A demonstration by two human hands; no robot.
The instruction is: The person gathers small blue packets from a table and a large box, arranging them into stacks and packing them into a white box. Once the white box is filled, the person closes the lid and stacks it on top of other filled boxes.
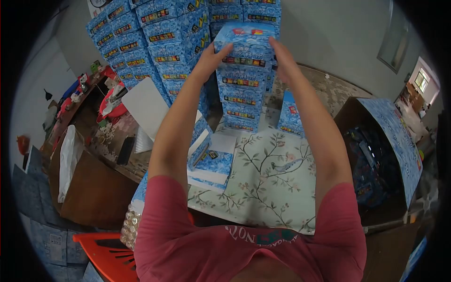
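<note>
A blue printed box [246, 44] forms the top of an upright stack of similar boxes [240, 98] on the table. My left hand [210, 60] presses against its left side, with the thumb at the front edge. On the opposite side, my right hand [283, 62] holds it, so the box sits between both palms. Whether it is lifted off the box beneath cannot be made out. Below my left forearm lies an opened flat blue-and-white carton [213, 162]. Another small blue box [290, 115] stands right of the stack, partly behind my right forearm.
Tall stacks of blue boxes [162, 42] rise behind and to the left. An open carton [376, 160] with dark packets stands at the right, a brown carton [94, 188] at the left. A floral cloth [270, 188] covers the table; a red chair [105, 249] is lower left.
</note>
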